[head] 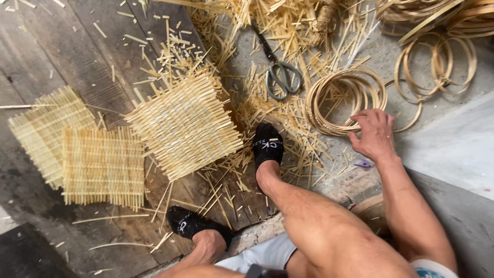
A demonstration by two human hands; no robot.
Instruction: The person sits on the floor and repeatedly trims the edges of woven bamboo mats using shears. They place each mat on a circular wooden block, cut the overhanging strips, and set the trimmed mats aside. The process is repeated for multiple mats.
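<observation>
My right hand (374,135) reaches down to a stack of thin bamboo rings (343,98) on the floor, fingers spread and touching the rings' near edge. It holds nothing that I can see. My left hand is out of view. A pile of woven bamboo mats (184,123) lies in front of my right foot (267,145), which wears a black sock. My left foot (188,224), also in a black sock, rests nearer to me on the wooden boards.
Two more woven mats (103,167) (45,126) lie at the left. Grey scissors (280,74) rest among loose bamboo strips (288,31). More bamboo rings (437,64) lie at the upper right. A pale slab (458,144) borders the right.
</observation>
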